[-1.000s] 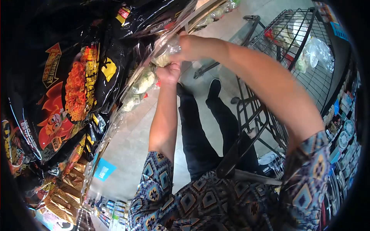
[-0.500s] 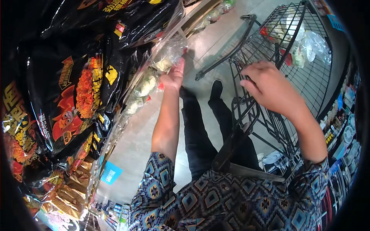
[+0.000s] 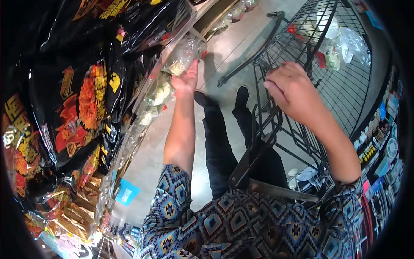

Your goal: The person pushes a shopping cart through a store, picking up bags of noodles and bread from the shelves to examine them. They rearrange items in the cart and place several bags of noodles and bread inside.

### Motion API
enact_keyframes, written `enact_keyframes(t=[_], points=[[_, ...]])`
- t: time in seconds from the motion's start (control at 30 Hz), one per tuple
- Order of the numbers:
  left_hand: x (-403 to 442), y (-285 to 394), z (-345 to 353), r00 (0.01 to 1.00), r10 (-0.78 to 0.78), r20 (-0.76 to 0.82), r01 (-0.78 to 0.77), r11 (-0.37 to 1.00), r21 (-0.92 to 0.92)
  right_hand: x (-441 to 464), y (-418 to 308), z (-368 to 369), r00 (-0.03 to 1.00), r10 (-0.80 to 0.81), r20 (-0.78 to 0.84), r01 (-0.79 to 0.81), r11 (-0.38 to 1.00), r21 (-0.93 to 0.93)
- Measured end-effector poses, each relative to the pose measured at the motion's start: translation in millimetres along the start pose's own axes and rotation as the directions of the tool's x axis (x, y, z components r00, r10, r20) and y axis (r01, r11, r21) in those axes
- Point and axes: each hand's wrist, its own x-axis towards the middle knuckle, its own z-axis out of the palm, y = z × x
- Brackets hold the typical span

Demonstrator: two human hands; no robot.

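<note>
My left hand (image 3: 187, 77) reaches to the shelf edge, palm up, its fingers curled round the lower end of a clear plastic bag (image 3: 183, 54) with pale contents. Below that bag, similar clear bags (image 3: 160, 94) with pale contents and red marks line the same edge. My right hand (image 3: 290, 86) hovers beside the black wire shopping cart (image 3: 340, 93), fingers bent in and thumb close against them. No object shows in it, though the underside of the fingers is hidden. In the cart's basket lie clear bags (image 3: 333, 58) with pale and green contents.
Large black snack packets (image 3: 64, 108) with red and yellow print fill the left side, with gold packets (image 3: 79, 216) below. A blue tag (image 3: 128, 192) hangs by the shelf. Packed shelves (image 3: 384, 159) run along the right. The cart's handle (image 3: 280, 190) crosses before my waist.
The view has shifted slightly. My left hand and the bag it grips sit a little further left and higher. My right hand's fingers are bent in slightly more.
</note>
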Motion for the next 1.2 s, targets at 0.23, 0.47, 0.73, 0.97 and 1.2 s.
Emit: enact_keyframes(t=[0.23,0.47,0.73,0.97,1.2], points=[[-53,3,-49,0.924,-0.076,-0.375,0.179,0.952,0.248,2,-5,3,1.000,0.007,-0.016,-0.007,1.000,-0.006],[-53,74,-55,0.948,0.240,-0.207,-0.128,0.887,0.444,1,-4,4,0.999,0.002,-0.038,-0.002,1.000,0.001],[-111,101,-81,0.887,0.125,-0.445,0.180,0.794,0.581,1,-4,9,1.000,-0.011,-0.023,0.011,1.000,-0.013],[-167,111,-93,0.914,0.201,-0.351,0.295,0.262,0.919,-1,4,7,0.999,0.032,-0.011,-0.033,0.998,-0.059],[-238,42,-120,0.942,-0.095,-0.323,0.288,-0.269,0.919,-24,65,-8,0.932,0.123,-0.342,-0.028,0.963,0.269]])
